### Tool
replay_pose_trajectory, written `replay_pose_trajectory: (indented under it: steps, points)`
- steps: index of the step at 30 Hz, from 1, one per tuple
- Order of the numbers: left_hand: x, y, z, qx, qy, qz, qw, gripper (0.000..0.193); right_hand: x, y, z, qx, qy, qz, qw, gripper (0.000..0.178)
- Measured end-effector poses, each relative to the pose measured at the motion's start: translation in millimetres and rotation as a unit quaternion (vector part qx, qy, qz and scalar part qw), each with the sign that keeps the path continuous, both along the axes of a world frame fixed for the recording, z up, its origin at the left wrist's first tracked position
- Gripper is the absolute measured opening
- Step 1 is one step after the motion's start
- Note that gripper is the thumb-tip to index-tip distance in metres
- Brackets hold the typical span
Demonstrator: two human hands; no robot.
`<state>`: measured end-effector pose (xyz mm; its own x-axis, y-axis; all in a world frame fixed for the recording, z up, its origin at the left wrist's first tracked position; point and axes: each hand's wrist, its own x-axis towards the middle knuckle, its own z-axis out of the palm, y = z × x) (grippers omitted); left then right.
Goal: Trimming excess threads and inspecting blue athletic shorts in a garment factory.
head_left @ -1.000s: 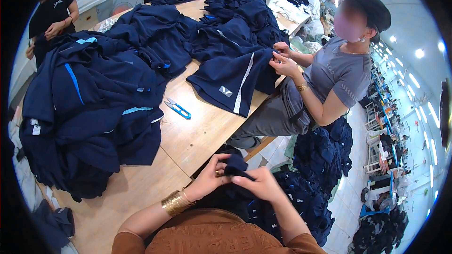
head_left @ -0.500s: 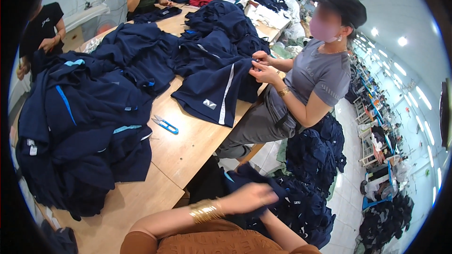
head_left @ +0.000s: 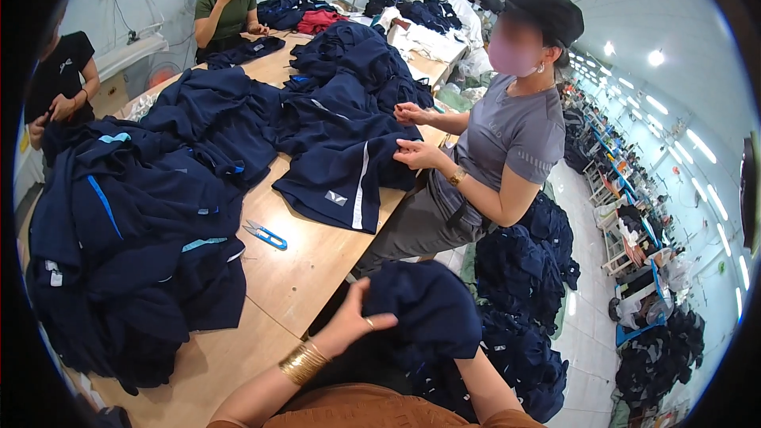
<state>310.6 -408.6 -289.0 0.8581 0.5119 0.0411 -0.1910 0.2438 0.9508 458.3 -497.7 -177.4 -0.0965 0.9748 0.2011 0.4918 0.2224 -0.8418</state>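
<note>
A navy garment (head_left: pixel 424 309) is bunched up in front of me, below the table's front edge. My left hand (head_left: pixel 357 325), with gold bangles at the wrist, is at the garment's left side. Its thumb and fingers are spread apart. My right forearm comes up from below on the other side, and the cloth covers my right hand, so its fingers are hidden. Blue-handled thread snips (head_left: pixel 265 235) lie on the wooden table (head_left: pixel 293 277), beyond my left hand.
A large heap of navy garments (head_left: pixel 143 230) covers the table's left. Across the corner, a masked person (head_left: pixel 507 127) handles navy shorts (head_left: pixel 333 178) with a white stripe. Two more people are at the far left. More navy garments (head_left: pixel 523 269) are piled on the floor at right.
My left hand has moved left, and its fingers have spread. The garment is raised and bulges more fully over my right hand. The co-worker's hands have moved apart.
</note>
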Motion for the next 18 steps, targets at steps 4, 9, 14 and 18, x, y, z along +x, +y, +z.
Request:
replay_pose_trajectory:
  steps: [4, 9, 14, 18]
  points:
    - [33.4, -52.2, -40.7, 0.174, -0.004, 0.009, 0.985, 0.069, -16.6, -30.5, -38.1, 0.081, 0.020, -0.231, 0.969, 0.031]
    - [57.6, -37.8, -86.7, 0.121, 0.056, 0.095, 0.986, 0.052, 22.7, -108.3, -66.1, 0.055, -0.055, -0.260, 0.963, 0.027]
    - [42.1, -2.2, -58.4, -0.231, 0.160, -0.062, 0.958, 0.040, 75.7, -208.5, -84.8, 0.029, -0.129, -0.297, 0.946, 0.023]
    - [22.0, 22.2, -61.9, -0.525, -0.081, -0.067, 0.845, 0.034, 114.1, -187.8, -72.9, 0.016, -0.183, -0.324, 0.928, 0.020]
